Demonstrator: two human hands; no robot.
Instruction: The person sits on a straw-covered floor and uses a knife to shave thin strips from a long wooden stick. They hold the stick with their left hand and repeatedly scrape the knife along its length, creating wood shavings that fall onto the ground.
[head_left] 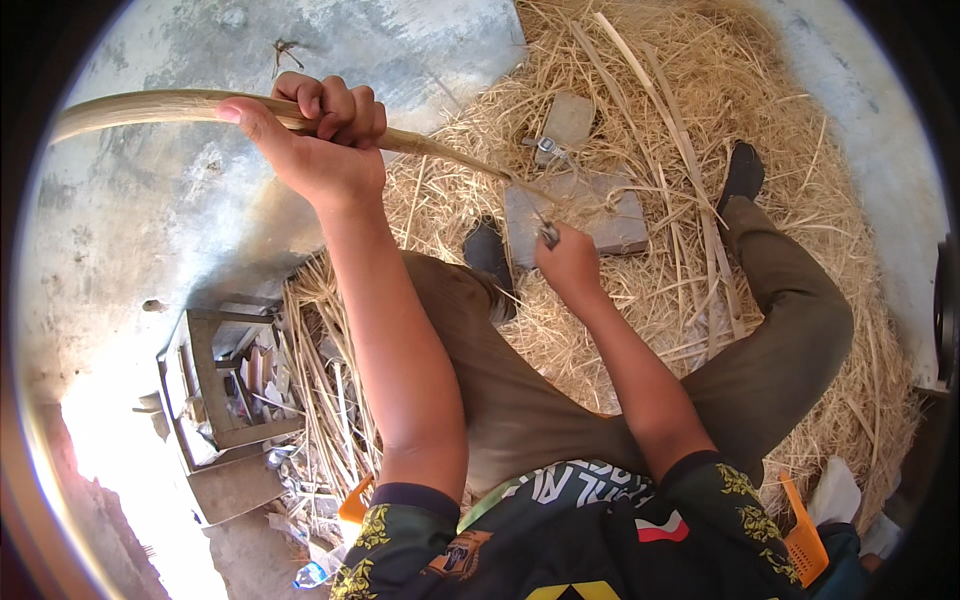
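Note:
My left hand [335,135] is closed round a long bamboo pole [430,148], held raised in front of me. The pole bends away past the upper left of the view and slopes down to a thin end over a flat stone block [625,215]. My right hand [570,262] is closed on the handle of a knife [548,234]. Its narrow blade points up and left, close to the pole's thin end; I cannot tell whether they touch. Pale shavings lie on the block below. Behind the block, a small metal clamp-like piece [550,148] lies by a smaller stone [569,118].
Straw-like shavings [660,320] cover the floor around my feet, with long strips [690,160] lying at the right. A wooden frame box [225,380] with scraps stands at the left, beside a bundle of thin sticks [325,350]. A wall [200,200] rises at the left.

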